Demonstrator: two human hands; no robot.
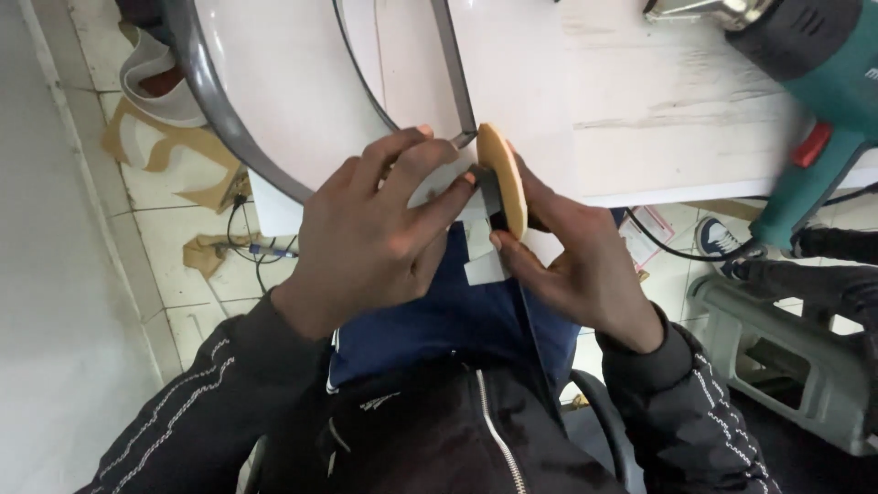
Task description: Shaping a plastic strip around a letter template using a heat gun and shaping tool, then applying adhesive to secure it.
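My left hand and my right hand meet just below the edge of a white table, over my lap. My right hand grips a tan round pad held on edge, with a dark part behind it. The fingers of my left hand press a pale grey piece against the pad's left side. Small pale tabs hang below between the two hands. A grey curved frame lies on the table and ends right by my left fingertips.
A green and black heat gun with a red switch lies at the table's right end. A grey plastic case stands on the floor at the right, near a shoe. Cables and brown scraps lie on the tiled floor at the left.
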